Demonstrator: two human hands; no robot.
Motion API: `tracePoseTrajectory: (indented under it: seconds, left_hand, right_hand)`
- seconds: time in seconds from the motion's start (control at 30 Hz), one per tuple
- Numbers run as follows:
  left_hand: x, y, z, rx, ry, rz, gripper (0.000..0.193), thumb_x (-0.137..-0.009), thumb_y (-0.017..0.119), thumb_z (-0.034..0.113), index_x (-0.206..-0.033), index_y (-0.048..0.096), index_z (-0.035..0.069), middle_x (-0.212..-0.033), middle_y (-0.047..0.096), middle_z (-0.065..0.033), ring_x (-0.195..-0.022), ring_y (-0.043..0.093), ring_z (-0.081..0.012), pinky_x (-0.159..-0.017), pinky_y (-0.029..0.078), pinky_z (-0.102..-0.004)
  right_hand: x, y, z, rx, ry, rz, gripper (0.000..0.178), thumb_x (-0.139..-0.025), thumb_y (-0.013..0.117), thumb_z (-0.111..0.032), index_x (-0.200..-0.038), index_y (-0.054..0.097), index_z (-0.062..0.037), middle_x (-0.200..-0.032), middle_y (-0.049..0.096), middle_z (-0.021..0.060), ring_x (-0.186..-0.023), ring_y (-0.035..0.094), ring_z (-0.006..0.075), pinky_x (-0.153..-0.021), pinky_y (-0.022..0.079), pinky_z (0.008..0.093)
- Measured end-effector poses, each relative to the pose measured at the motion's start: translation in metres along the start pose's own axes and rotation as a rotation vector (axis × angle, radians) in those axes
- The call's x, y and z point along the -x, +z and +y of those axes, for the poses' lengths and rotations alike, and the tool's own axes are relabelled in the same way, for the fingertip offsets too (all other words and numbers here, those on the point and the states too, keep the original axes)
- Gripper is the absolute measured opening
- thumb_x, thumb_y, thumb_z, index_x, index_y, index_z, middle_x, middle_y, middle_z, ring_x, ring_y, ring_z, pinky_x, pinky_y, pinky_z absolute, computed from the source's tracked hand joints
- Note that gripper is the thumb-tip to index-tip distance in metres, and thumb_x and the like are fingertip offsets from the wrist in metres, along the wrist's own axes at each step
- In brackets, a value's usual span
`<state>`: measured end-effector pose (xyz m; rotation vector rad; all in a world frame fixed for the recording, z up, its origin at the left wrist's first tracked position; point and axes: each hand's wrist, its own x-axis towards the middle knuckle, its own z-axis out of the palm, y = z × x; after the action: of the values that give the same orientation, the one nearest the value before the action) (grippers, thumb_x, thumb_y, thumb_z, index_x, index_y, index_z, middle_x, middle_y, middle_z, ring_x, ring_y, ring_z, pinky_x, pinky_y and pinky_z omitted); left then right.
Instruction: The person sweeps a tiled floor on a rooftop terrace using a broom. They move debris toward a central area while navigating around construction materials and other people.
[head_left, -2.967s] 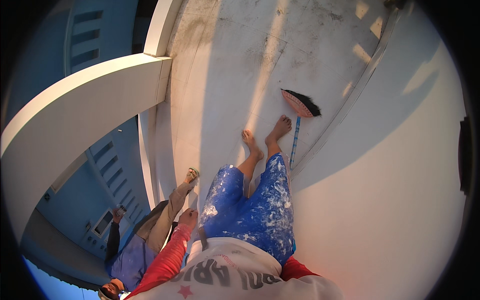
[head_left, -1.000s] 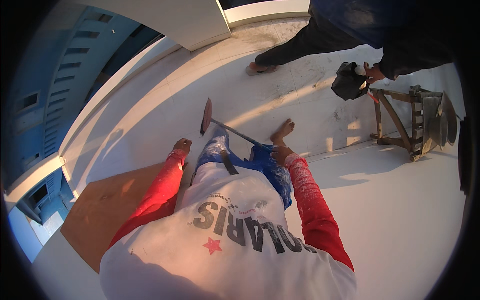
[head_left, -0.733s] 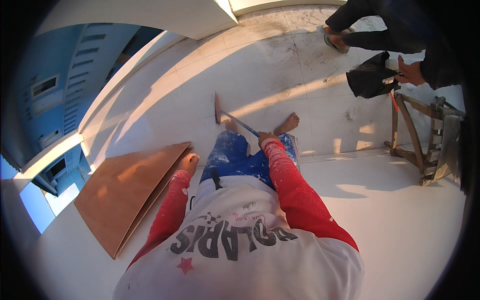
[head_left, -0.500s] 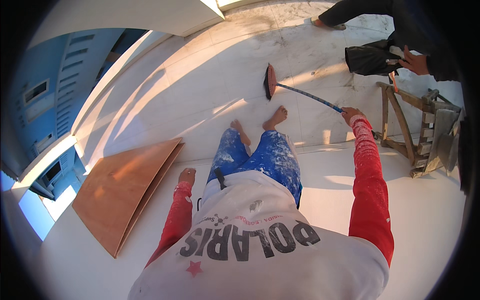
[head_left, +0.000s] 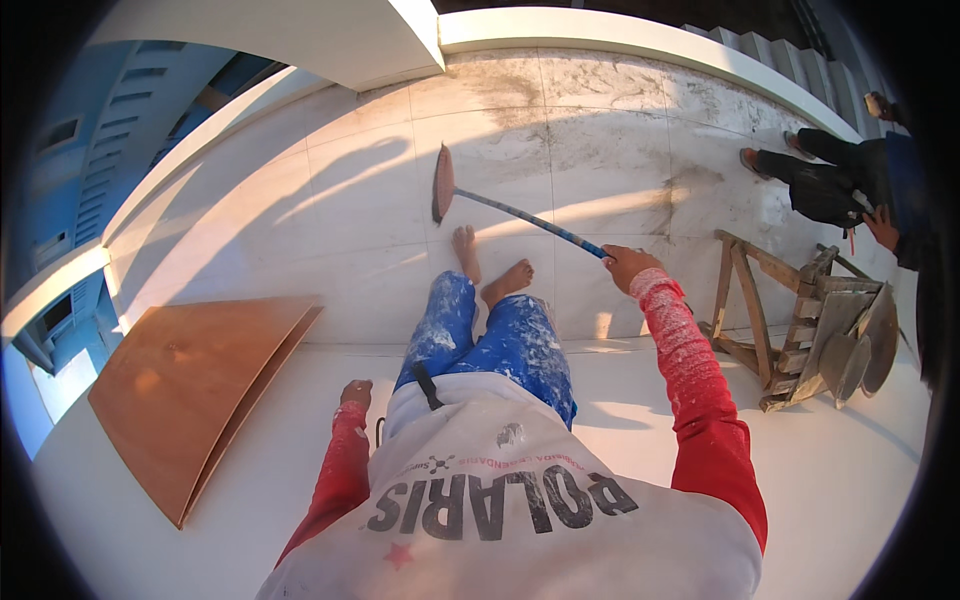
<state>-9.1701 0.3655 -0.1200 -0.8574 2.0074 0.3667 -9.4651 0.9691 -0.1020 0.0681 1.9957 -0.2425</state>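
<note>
My right hand point(head_left: 629, 266) is wrapped round the end of a blue patterned broom handle point(head_left: 530, 218), the arm stretched forward. At the handle's far end, the broom's reddish head point(head_left: 444, 186) with dark bristles rests on the pale tiled floor point(head_left: 480, 130), ahead of my bare feet. My left hand point(head_left: 356, 393) hangs low at my side with its fingers curled in, and nothing shows in it. Nearest to that hand are brown boards point(head_left: 205, 385), which lean together on the left.
On the right stands a rough wooden trestle point(head_left: 765, 310) with grey round-edged pieces point(head_left: 850, 345) against it. Beyond it a person point(head_left: 850, 185) in dark clothes holds a black bag or cloth. A low white parapet point(head_left: 620, 30) borders the floor's far side. Dark smudges mark the tiles.
The broom head and my right hand have swung to the left and the hand has dropped lower. My view has shifted, and one foot has stepped forward. The other person stands farther right.
</note>
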Motion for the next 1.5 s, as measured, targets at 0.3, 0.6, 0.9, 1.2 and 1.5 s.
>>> tracePoseTrajectory:
  seconds: [0.3, 0.6, 0.9, 1.2, 1.5]
  left_hand:
    - [-0.065, -0.123, 0.154, 0.297, 0.101, 0.152, 0.038, -0.085, 0.055, 0.038, -0.105, 0.066, 0.007, -0.104, 0.066, -0.0187, -0.101, 0.062, -0.0341, -0.088, 0.047, -0.0405]
    - [-0.117, -0.116, 0.048, 0.291, -0.184, 0.122, 0.037, -0.085, 0.054, 0.036, -0.097, 0.064, 0.004, -0.081, 0.06, -0.0124, -0.07, 0.056, -0.0232, -0.064, 0.045, -0.036]
    - [-0.109, -0.156, 0.254, 0.206, 0.123, 0.08, 0.037, -0.085, 0.056, 0.037, -0.104, 0.067, 0.007, -0.103, 0.067, -0.0184, -0.1, 0.062, -0.0346, -0.087, 0.048, -0.0388]
    - [-0.047, -0.236, 0.19, 0.391, -0.265, 0.328, 0.031, -0.086, 0.054, 0.034, -0.094, 0.06, 0.005, -0.071, 0.059, -0.0049, -0.052, 0.051, -0.0149, -0.045, 0.04, -0.0323]
    - [0.02, -0.112, 0.199, 0.256, -0.634, -0.247, 0.046, -0.089, 0.052, 0.046, -0.117, 0.056, 0.01, -0.097, 0.065, -0.0098, -0.068, 0.061, -0.0238, -0.055, 0.047, -0.0405]
  right_hand:
    - [-0.127, 0.053, -0.116, -0.077, 0.038, 0.0, 0.031, -0.095, 0.043, -0.039, -0.12, 0.057, -0.0277, -0.118, 0.063, 0.0079, -0.112, 0.058, 0.0301, -0.091, 0.049, 0.0448]
    - [-0.048, -0.088, 0.2, 0.35, 0.55, 0.266, 0.039, -0.093, 0.049, -0.034, -0.131, 0.05, -0.0248, -0.113, 0.065, 0.0114, -0.11, 0.059, 0.0347, -0.091, 0.047, 0.0471]
    - [-0.112, -0.146, -0.069, 0.027, 0.059, 0.022, 0.035, -0.097, 0.04, -0.038, -0.128, 0.052, -0.0301, -0.125, 0.06, 0.0042, -0.117, 0.055, 0.0299, -0.096, 0.046, 0.0456]
    - [-0.177, -0.203, 0.048, 0.218, 0.227, 0.105, 0.03, -0.096, 0.043, -0.038, -0.121, 0.055, -0.025, -0.113, 0.064, 0.011, -0.106, 0.061, 0.0326, -0.087, 0.051, 0.0448]
    - [-0.103, -0.253, 0.129, 0.046, 0.124, 0.251, 0.035, -0.097, 0.04, -0.04, -0.129, 0.049, -0.0261, -0.115, 0.064, 0.0096, -0.109, 0.059, 0.0342, -0.09, 0.048, 0.0462]
